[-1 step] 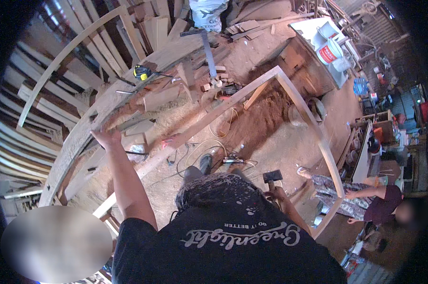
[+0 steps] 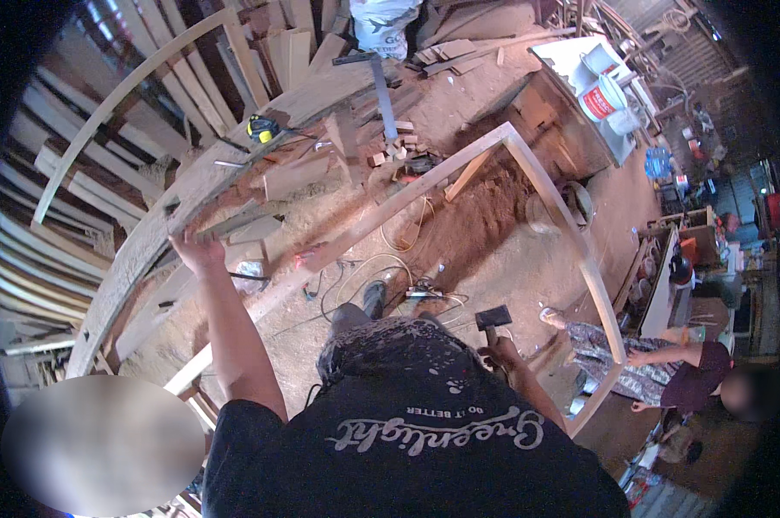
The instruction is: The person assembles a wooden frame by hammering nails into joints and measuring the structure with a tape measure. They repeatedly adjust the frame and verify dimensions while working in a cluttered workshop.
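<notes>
My left hand (image 2: 200, 254) is raised with its fingers apart and nothing in it. It is nearest to the long grey plank bench (image 2: 140, 252); whether it touches the bench I cannot tell. In my right hand (image 2: 499, 352), close to my waist, is a hammer (image 2: 493, 319) with a dark block-shaped head, gripped by its handle. A large wooden frame (image 2: 390, 201) surrounds me, one long bar crossing in front and joining another at a far corner. My right forearm passes beside the frame's lower right part.
On the bench sit a yellow and black tape measure (image 2: 261, 129) and a try square (image 2: 383, 99). Small wood blocks (image 2: 396, 148) lie beyond the frame. A cable (image 2: 338, 278) loops over the sawdust floor. Another person (image 2: 688, 367) is at the right, by the frame. Planks (image 2: 88, 147) lean far left.
My left hand has shifted slightly to the right, its fingers more raised. The hammer in my right hand has moved a little up and left.
</notes>
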